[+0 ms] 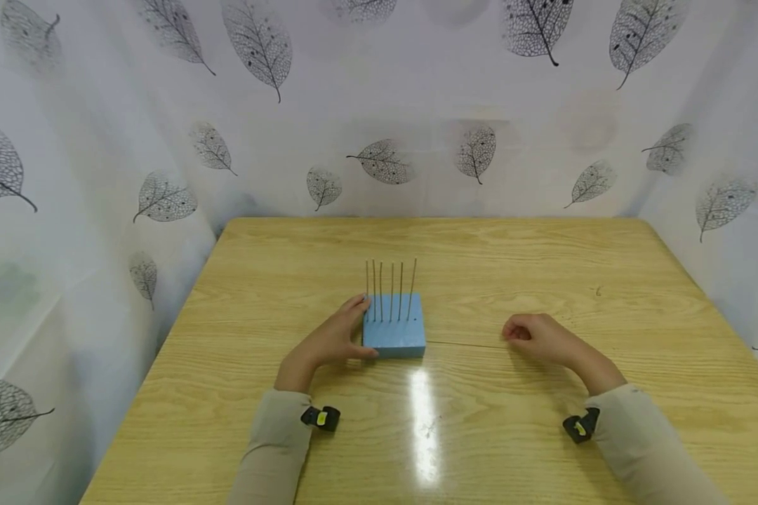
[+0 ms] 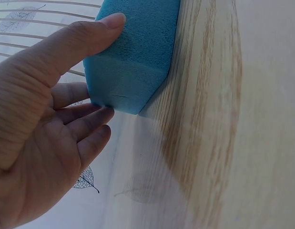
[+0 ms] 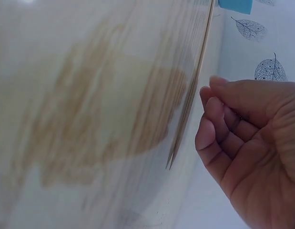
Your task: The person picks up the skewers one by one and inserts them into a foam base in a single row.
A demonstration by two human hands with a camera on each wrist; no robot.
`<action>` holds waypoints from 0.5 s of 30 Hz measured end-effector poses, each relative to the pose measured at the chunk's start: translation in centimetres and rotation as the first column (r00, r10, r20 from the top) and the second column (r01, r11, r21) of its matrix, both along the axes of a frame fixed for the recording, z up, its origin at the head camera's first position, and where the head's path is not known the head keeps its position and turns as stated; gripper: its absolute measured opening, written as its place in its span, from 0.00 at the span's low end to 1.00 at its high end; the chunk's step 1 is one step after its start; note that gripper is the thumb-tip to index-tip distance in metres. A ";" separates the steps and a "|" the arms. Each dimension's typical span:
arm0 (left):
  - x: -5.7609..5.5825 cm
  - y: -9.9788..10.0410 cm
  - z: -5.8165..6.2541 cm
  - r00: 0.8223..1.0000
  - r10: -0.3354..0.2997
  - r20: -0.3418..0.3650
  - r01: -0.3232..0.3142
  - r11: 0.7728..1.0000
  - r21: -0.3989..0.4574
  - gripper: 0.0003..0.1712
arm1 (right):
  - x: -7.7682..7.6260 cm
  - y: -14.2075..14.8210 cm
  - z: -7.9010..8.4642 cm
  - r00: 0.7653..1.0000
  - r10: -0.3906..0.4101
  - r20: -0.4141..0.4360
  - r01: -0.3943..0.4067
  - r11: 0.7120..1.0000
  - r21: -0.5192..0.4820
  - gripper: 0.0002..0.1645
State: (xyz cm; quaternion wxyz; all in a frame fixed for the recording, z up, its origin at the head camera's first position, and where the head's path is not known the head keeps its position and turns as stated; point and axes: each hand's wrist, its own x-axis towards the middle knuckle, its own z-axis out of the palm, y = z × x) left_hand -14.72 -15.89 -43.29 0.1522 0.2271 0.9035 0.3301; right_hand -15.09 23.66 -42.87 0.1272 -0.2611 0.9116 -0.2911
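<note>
A light blue foam block sits on the table, with several thin wooden sticks standing upright in its top. My left hand grips the block's left side, the thumb on the near face and the fingers round the far corner. In the left wrist view the thumb presses flat on the foam. Another thin stick lies on the table, stretching right from beside the block. My right hand is at that stick's right end, fingers curled, thumb close to the index fingertip. Nothing shows between them.
The wooden table has a bright glare strip in front of the block. A small dark hole shows in the block's top, right of the sticks. White curtains with leaf prints surround the table's back and sides.
</note>
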 end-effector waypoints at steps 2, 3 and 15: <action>0.0 0.0 0.1 1.000 0.000 -0.001 0.000 1.000 0.001 0.58 | 0.0 0.0 0.0 1.000 0.008 -0.012 -0.007 1.000 0.008 0.04; 0.1 0.0 0.1 1.000 -0.001 0.000 0.001 1.000 0.000 0.58 | 0.0 -0.1 -0.1 1.000 0.013 -0.019 -0.013 1.000 0.014 0.04; 0.1 0.0 0.1 1.000 -0.002 -0.005 0.002 1.000 0.005 0.57 | 0.0 -0.6 -0.3 0.998 0.059 -0.038 -0.057 0.997 0.051 0.08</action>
